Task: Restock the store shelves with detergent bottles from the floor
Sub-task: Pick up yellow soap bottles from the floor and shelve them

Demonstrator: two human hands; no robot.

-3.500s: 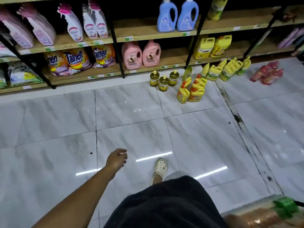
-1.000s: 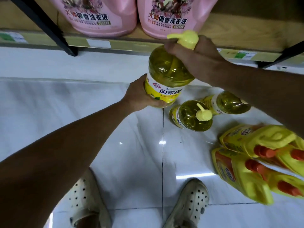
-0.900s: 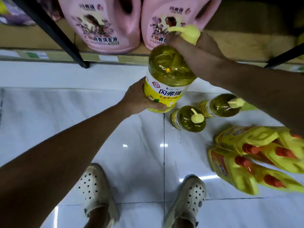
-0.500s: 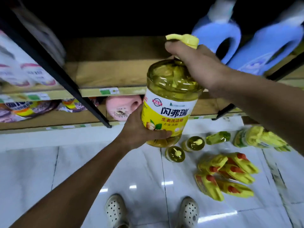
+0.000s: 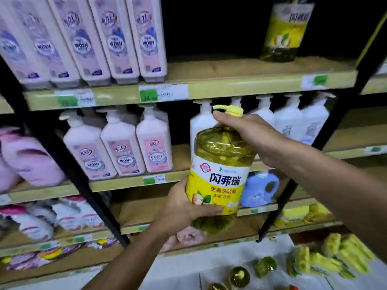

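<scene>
I hold a clear yellow detergent bottle [image 5: 219, 176] with a yellow pump cap upright in front of the shelves. My right hand [image 5: 249, 137] grips its neck just under the cap. My left hand [image 5: 184, 208] cups its lower part, with the thumb across the yellow label. On the top shelf [image 5: 230, 88] at the right stands a matching yellow bottle [image 5: 284, 30], with bare board to its left. More yellow bottles [image 5: 238, 274] stand on the floor at the bottom right.
Pink pump bottles [image 5: 117, 151] and white pump bottles [image 5: 293, 122] fill the middle shelf. Tall pink bottles [image 5: 94, 38] line the top left. A blue jug [image 5: 259, 189] sits on a lower shelf. Black uprights [image 5: 69, 168] divide the bays. Yellow spray bottles [image 5: 326, 260] lie on the floor.
I have risen from the floor with the bottle. It has come up from the lower shelves to the level of the middle shelf, both hands keeping the same hold.
</scene>
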